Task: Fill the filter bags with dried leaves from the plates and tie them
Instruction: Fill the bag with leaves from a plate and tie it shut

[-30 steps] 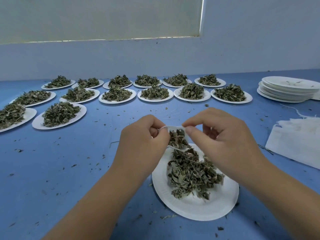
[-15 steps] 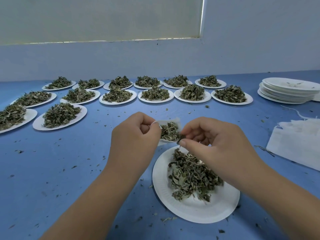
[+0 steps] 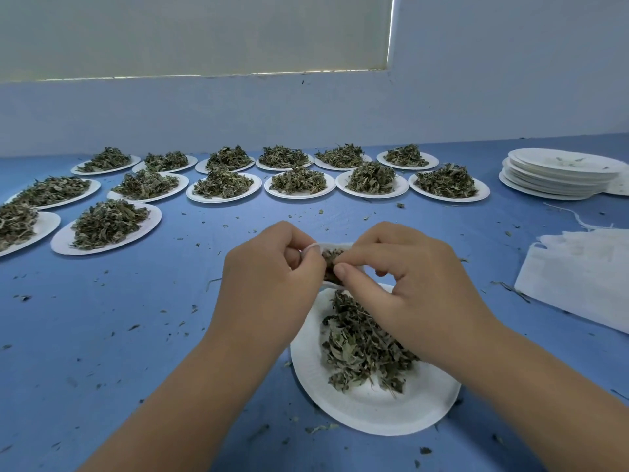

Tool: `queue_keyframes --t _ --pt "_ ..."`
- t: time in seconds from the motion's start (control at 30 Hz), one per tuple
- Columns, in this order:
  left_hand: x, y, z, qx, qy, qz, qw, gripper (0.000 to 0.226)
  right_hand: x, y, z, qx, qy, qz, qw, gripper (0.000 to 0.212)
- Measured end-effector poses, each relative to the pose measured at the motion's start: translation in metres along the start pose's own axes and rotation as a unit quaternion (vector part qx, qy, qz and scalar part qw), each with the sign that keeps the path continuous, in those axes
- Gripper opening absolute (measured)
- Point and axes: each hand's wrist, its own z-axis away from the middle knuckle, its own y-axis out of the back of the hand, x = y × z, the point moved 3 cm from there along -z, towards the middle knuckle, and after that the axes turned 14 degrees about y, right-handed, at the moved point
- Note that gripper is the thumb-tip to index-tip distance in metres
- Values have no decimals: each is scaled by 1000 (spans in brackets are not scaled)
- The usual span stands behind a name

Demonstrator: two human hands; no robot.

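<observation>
Our right hand (image 3: 413,291) now closes in on the filter bag (image 3: 337,247), pinching leaves (image 3: 328,256) inside; our left hand (image 3: 272,277) pinches its rim, so filling continues.

White filter bag (image 3: 335,246), seemingly leaf-filled.

Only two hands and forearms of the person are shown. The left hand (image 3: 269,287) and the right hand (image 3: 418,287) are uncovered. The left forearm (image 3: 177,393) and the right forearm (image 3: 531,379) are seen bare as far as the picture's lower edge. A short, neatly trimmed nail (image 3: 341,270) is seen on the right thumb.
</observation>
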Motion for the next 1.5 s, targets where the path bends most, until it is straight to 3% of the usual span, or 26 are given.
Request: queue_keyframes --t 0.1,0.23,0.43,0.73,0.87,1.1,1.5 --pt "-2 7 -4 20 31 18 999 17 1 9 3 4 23 15 1000 24" --pt "-3 10 -6 24 46 26 998 17 1 7 2 -82 95 57 990 38" --pt "-2 8 -4 16 48 37 998 16 -5 6 1 -97 152 111 977 39" --pt "4 4 4 -36 4 33 999 13 -8 -9 -4 -187 130 126 966 50" --pt "3 7 1 -9 10 35 999 15 -7 -9 -1 -184 132 90 970 50" --pt "1 13 -3 25 5 54 998 20 -1 9 2 -80 129 87 985 37" --pt "7 2 6 -64 -40 52 996 22 -5 -4 2 -165 116 82 976 36"
